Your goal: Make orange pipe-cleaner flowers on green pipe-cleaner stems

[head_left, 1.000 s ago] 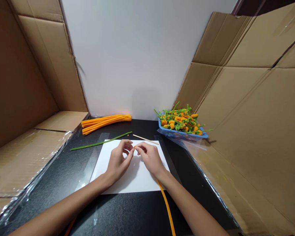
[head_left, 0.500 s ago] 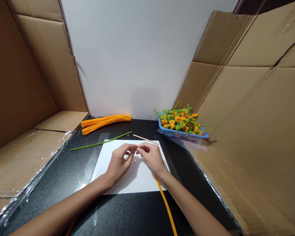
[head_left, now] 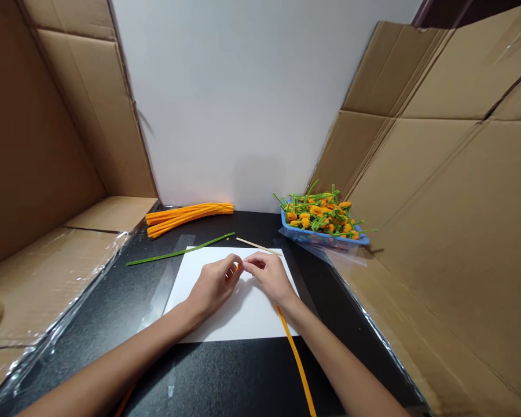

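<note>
My left hand [head_left: 212, 288] and my right hand [head_left: 272, 279] meet fingertip to fingertip above a white sheet of paper [head_left: 230, 330]. Both are closed in a pinch on an orange pipe cleaner, of which only a small bit shows between the left fingers. From beneath my right wrist a length of orange pipe cleaner [head_left: 298, 362] runs down past the front edge of the view; its link to the pinched bit is hidden. Beyond the hands lie a green pipe cleaner [head_left: 180, 252] and a thin pale wooden stick [head_left: 257, 245].
A bundle of orange pipe cleaners [head_left: 189, 219] lies at the back left of the black table [head_left: 217, 376]. Against the right side stands a blue basket [head_left: 325, 237] heaped with orange and green pipe-cleaner flowers [head_left: 319, 213]. Cardboard walls [head_left: 451, 191] flank the table.
The fingertips have shifted slightly toward me, and the orange bit between my left fingers shows more. The whole view has moved a little; the things on the table lie as before.
</note>
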`<state>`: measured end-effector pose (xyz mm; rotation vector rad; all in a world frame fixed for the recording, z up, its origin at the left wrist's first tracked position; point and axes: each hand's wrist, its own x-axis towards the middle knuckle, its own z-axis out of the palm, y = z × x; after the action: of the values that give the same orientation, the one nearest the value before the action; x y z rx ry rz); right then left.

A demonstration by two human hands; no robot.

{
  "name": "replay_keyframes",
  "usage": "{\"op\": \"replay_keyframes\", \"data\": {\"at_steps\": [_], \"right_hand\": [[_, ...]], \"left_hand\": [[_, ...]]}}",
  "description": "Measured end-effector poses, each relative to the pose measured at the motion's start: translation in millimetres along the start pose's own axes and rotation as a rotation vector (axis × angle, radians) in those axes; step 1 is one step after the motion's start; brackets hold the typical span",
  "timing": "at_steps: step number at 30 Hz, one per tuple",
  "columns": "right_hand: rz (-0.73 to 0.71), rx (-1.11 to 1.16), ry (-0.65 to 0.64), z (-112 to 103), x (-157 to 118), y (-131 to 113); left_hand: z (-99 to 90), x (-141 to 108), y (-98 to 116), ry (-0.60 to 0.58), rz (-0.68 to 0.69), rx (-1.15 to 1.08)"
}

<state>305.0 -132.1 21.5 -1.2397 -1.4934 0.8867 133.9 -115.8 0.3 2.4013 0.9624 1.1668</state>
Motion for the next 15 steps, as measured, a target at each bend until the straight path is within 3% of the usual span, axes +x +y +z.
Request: {"op": "replay_keyframes", "data": {"at_steps": [7, 15], "right_hand": [[0.039, 0.14, -0.104, -3.9, 3.4, 1.1], [0.057, 0.16, -0.094, -1.6, 3.3, 0.3]], "left_hand": [[5.5, -4.4, -6.8, 0.121, 0.157, 0.047], [0.4, 0.4, -5.1, 0.083, 0.152, 0.149]]}}
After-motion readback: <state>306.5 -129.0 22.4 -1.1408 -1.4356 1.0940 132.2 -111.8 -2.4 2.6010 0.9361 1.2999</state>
